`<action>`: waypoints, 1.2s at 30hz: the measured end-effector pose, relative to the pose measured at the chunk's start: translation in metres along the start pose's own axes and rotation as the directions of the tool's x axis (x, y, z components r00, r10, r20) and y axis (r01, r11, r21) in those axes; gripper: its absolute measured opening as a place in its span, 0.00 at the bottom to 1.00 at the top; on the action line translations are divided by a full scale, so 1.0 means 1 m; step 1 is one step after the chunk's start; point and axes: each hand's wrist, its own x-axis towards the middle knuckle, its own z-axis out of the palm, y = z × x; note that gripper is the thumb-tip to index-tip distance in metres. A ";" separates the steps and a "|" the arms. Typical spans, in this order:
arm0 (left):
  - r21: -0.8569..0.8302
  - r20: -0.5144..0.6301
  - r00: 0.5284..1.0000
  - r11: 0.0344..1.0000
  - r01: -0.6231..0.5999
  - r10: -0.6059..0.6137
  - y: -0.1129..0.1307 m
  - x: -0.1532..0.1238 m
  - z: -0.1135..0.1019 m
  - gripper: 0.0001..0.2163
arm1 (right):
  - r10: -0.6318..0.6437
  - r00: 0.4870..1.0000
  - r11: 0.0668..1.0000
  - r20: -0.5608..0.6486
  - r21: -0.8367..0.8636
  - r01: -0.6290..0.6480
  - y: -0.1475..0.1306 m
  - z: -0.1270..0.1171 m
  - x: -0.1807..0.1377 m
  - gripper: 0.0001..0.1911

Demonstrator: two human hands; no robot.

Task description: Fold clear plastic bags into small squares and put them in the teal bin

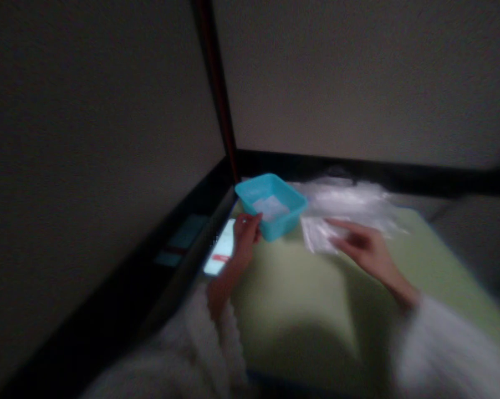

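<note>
Just right of the tub [270, 202], the right hand [362, 246] spreads its fingers flat on limp bags [341, 208], probably light and slippery, best pinched at an edge; the left hand [245, 233] curls at the tub's near corner, grip unclear

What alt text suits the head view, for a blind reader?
Two hands reach over a green mat: the left hand is at the near corner of a teal tub, the right hand rests on clear bags. A lit phone lies left of the tub.
</note>
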 end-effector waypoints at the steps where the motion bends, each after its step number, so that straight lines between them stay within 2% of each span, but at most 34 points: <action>1: -0.003 0.006 1.000 1.000 0.022 -0.022 -0.001 0.002 -0.001 0.18 | -0.012 0.999 1.000 0.031 -0.010 0.013 -0.004 0.000 0.006 0.18; 5: -0.011 0.041 0.994 0.995 0.104 -0.104 -0.003 0.007 -0.005 0.17 | -0.075 0.992 0.997 0.099 -0.028 0.078 -0.016 0.004 0.029 0.19; 13: -0.024 0.064 0.985 0.987 0.160 -0.158 -0.001 0.005 -0.003 0.15 | -0.095 0.991 0.993 0.097 -0.056 0.101 -0.011 0.005 0.053 0.20; 20: 0.005 0.169 0.967 0.981 0.193 -0.191 0.008 -0.025 0.004 0.14 | -0.056 0.998 0.996 0.010 -0.065 0.056 -0.010 -0.012 0.055 0.21; 25: 0.010 0.335 0.926 0.983 0.184 -0.176 0.003 -0.046 0.009 0.14 | -0.058 0.998 0.991 -0.009 -0.123 0.056 -0.013 -0.017 0.055 0.21; 36: -0.039 0.479 0.857 0.971 0.236 -0.189 0.000 -0.078 0.019 0.16 | -0.164 0.979 0.934 0.119 -0.300 0.193 -0.008 -0.011 0.052 0.16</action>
